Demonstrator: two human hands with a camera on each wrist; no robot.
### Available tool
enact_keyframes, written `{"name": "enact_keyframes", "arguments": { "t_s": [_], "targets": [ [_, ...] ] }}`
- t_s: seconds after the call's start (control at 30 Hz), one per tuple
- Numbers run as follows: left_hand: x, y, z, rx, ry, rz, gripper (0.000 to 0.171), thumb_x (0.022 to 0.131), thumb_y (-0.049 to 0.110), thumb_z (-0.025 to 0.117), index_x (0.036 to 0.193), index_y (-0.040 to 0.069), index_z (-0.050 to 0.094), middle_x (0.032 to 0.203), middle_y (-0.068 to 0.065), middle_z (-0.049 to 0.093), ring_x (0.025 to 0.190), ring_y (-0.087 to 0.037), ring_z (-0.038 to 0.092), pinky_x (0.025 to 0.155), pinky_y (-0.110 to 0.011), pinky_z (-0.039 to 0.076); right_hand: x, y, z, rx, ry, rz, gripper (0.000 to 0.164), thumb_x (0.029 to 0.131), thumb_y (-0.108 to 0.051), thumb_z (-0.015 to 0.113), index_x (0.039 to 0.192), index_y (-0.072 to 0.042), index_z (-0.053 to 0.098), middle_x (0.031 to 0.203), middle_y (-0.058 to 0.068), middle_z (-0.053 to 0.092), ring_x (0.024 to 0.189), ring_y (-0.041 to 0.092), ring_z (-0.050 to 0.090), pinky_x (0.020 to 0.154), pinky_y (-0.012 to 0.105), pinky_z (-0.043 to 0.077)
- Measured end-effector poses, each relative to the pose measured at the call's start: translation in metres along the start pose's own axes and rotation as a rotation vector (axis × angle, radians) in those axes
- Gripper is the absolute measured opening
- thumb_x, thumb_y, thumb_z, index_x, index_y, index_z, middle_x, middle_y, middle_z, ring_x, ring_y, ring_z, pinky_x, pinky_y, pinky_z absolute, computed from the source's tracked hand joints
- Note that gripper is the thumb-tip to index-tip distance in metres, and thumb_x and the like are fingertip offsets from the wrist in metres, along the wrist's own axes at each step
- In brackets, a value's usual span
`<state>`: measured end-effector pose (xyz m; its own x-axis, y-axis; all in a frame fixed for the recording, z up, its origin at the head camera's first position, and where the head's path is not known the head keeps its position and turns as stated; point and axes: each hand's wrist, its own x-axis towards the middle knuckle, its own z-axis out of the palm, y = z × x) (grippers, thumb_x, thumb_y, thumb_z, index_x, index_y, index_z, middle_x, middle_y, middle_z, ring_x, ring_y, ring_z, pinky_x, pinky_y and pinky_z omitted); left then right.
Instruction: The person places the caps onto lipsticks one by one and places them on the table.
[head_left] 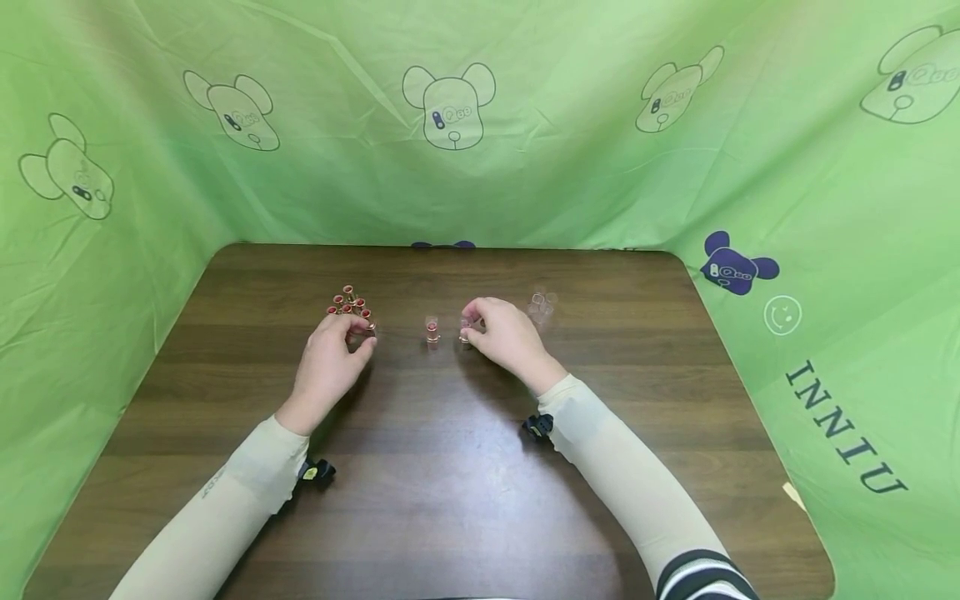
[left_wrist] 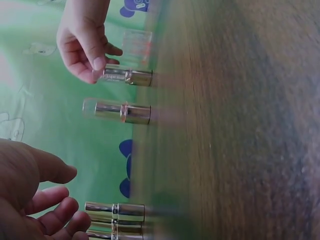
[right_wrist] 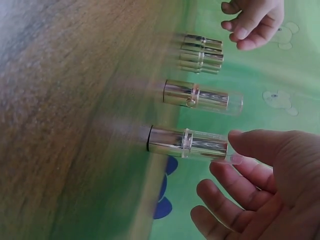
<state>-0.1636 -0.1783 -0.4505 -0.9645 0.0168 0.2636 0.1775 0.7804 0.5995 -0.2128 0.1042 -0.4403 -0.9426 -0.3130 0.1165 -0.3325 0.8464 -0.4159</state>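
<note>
My right hand [head_left: 504,333] pinches the clear cap [right_wrist: 233,159] at the top of a gold lipstick tube [right_wrist: 167,141] that stands upright on the table. Just left of it stands another gold lipstick [head_left: 432,333] with a clear cap over its top. My left hand [head_left: 327,357], thumb and fingers apart and holding nothing, hovers beside a cluster of uncapped gold lipsticks [head_left: 347,309] with red tops. In the left wrist view its fingertips [left_wrist: 80,220] come right up to the nearest tubes [left_wrist: 131,212].
Several loose clear caps [head_left: 540,308] stand together to the right of my right hand. The brown wooden table [head_left: 420,517] meets a green printed curtain [head_left: 450,192] at the back and sides. Dark wrist cameras [head_left: 537,427] sit under both sleeves.
</note>
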Motion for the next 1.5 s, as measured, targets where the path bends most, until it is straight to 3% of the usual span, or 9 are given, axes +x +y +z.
{"name": "enact_keyframes", "arguments": {
  "t_s": [0.5,0.7,0.93,1.17,1.5],
  "targets": [
    [0.006,-0.014,-0.003,-0.013,0.051,-0.067,0.026,0.084,0.020,0.071,0.104,0.006,0.063,0.096,-0.009,0.058,0.084,-0.023,0.057,0.076,-0.038,0.045,-0.006,-0.001,-0.005,0.012,0.012,-0.026,0.033,0.085,-0.034,0.071,0.115,-0.023,0.063,0.108,-0.007,0.064,0.097,0.014,0.062,0.082,0.036,0.050],
    [0.009,-0.022,-0.009,-0.015,0.103,-0.109,0.031,0.084,0.019,0.071,0.107,0.002,0.060,0.099,-0.013,0.055,0.087,-0.026,0.055,0.078,-0.042,0.043,-0.013,0.000,-0.018,0.079,0.035,-0.018,0.037,0.085,-0.034,0.071,0.119,-0.022,0.062,0.110,-0.005,0.064,0.101,0.018,0.062,0.084,0.036,0.049],
    [0.017,-0.035,-0.013,-0.009,0.153,-0.167,0.039,0.083,0.019,0.072,0.113,0.001,0.055,0.104,-0.015,0.054,0.089,-0.029,0.056,0.081,-0.043,0.042,-0.025,0.009,-0.037,0.037,0.092,-0.008,0.036,0.087,-0.034,0.068,0.120,-0.020,0.062,0.112,-0.005,0.064,0.101,0.016,0.061,0.084,0.035,0.049],
    [0.026,-0.053,-0.011,0.002,0.085,-0.215,0.047,0.083,0.021,0.073,0.119,-0.002,0.052,0.111,-0.018,0.056,0.093,-0.033,0.058,0.085,-0.047,0.043,-0.034,0.024,-0.052,0.049,0.160,0.041,0.033,0.087,-0.032,0.068,0.116,-0.018,0.064,0.108,-0.003,0.065,0.099,0.020,0.062,0.083,0.037,0.049],
    [0.035,-0.073,-0.004,0.004,-0.007,-0.252,0.042,0.085,0.028,0.071,0.115,0.002,0.058,0.111,-0.016,0.065,0.094,-0.031,0.062,0.081,-0.047,0.046,-0.038,0.052,-0.058,0.061,0.202,0.162,0.031,0.086,-0.030,0.069,0.113,-0.017,0.065,0.108,-0.002,0.064,0.096,0.020,0.062,0.081,0.038,0.048]
  ]
}}
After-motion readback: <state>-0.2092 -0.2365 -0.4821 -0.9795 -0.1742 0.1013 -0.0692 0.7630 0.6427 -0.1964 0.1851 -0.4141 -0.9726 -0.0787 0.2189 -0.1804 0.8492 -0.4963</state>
